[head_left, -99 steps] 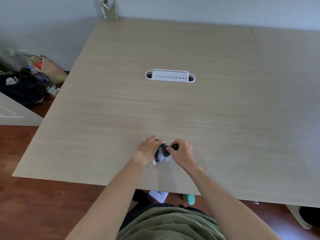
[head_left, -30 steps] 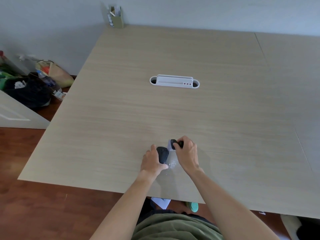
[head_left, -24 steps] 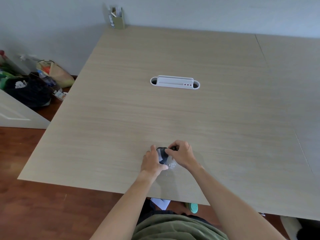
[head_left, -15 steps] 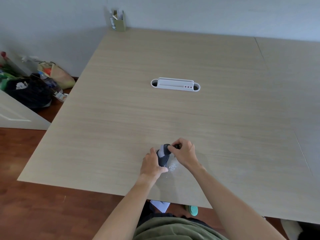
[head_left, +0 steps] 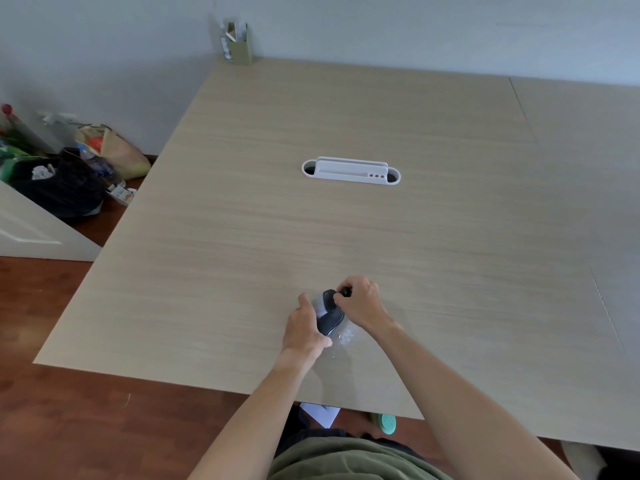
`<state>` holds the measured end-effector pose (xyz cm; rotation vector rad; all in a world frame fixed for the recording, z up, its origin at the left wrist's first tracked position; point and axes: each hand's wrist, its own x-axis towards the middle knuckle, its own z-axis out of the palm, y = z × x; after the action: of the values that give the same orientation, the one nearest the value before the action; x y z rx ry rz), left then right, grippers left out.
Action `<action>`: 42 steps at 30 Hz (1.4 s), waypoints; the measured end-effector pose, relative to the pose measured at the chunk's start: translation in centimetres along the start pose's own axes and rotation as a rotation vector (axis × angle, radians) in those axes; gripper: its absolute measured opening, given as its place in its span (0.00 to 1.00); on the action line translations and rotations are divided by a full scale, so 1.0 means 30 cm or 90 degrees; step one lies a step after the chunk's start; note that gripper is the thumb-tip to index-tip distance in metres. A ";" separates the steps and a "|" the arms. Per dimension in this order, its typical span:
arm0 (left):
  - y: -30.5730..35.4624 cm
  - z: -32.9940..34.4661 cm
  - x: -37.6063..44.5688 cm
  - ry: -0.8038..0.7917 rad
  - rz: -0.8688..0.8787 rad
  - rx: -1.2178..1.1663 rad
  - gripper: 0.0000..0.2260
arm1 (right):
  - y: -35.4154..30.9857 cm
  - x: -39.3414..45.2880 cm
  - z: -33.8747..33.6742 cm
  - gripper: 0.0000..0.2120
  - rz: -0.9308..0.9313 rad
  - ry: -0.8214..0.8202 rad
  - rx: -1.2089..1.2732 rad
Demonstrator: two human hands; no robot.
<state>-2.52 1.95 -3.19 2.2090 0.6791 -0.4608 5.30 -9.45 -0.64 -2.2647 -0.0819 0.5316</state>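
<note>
A dark computer mouse (head_left: 331, 315) with a grey patch on its top stands tilted near the front edge of the wooden table (head_left: 346, 230). My left hand (head_left: 304, 327) grips it from the left side. My right hand (head_left: 360, 303) pinches a small black part (head_left: 346, 291) at the mouse's far end, fingers curled. A clear crinkled plastic wrapper (head_left: 346, 336) lies on the table under and beside the mouse, partly hidden by both hands.
A white cable-port insert (head_left: 350, 171) is set in the table's middle. A small olive box of items (head_left: 237, 43) stands at the far left corner by the wall. Bags and clutter (head_left: 69, 174) sit on the floor at left. Paper (head_left: 318, 414) lies under the table.
A second ago my right hand held the small black part apart from the mouse. It has since come back against the mouse's far end, and the mouse is now tilted up in my left hand.
</note>
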 end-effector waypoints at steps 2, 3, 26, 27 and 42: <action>-0.004 -0.007 0.003 -0.004 -0.004 0.007 0.44 | 0.025 0.006 -0.003 0.05 0.002 0.055 -0.037; -0.008 -0.011 0.004 -0.002 -0.005 0.010 0.45 | 0.029 0.004 -0.008 0.05 0.004 0.076 -0.041; -0.099 -0.040 0.009 0.024 0.056 -0.041 0.25 | 0.059 -0.020 -0.037 0.05 -0.005 0.104 -0.046; -0.105 -0.039 0.010 0.032 0.059 -0.036 0.24 | 0.046 -0.024 -0.036 0.04 -0.013 0.116 -0.028; -0.097 -0.048 0.010 0.001 0.084 0.002 0.24 | -0.011 -0.042 0.005 0.04 -0.005 0.041 0.031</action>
<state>-3.88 4.79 -4.05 2.2404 0.5296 -0.3929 4.12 -9.40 -0.06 -2.2304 -0.0447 0.4524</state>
